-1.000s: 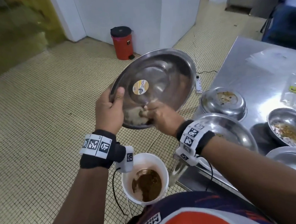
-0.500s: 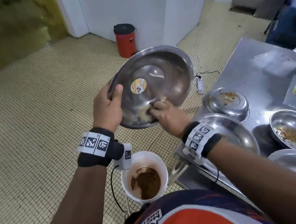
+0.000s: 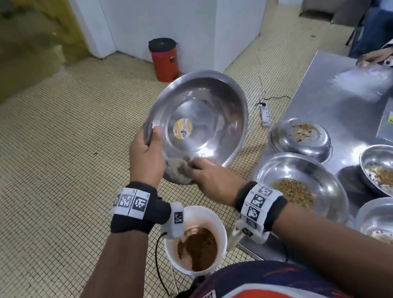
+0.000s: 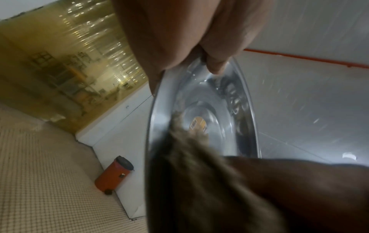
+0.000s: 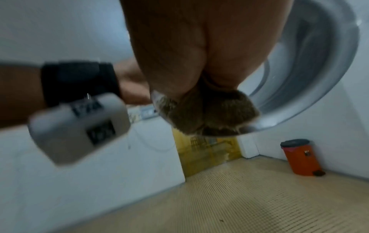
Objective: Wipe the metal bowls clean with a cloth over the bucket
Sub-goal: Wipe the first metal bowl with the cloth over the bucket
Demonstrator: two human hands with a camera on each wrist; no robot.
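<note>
Right hand's fingertips (image 3: 193, 164) hidden in the cloth (image 3: 178, 171), sticker (image 3: 183, 128) text too small, second person (image 3: 383, 55) cut off by the edge

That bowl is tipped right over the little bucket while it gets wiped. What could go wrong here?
The bowl hangs from the left hand by its rim alone, so a hard wipe might twist it loose. The right hand rubs the cloth at the lowest edge; scraps could miss the narrow white bucket and hit the floor.
</note>
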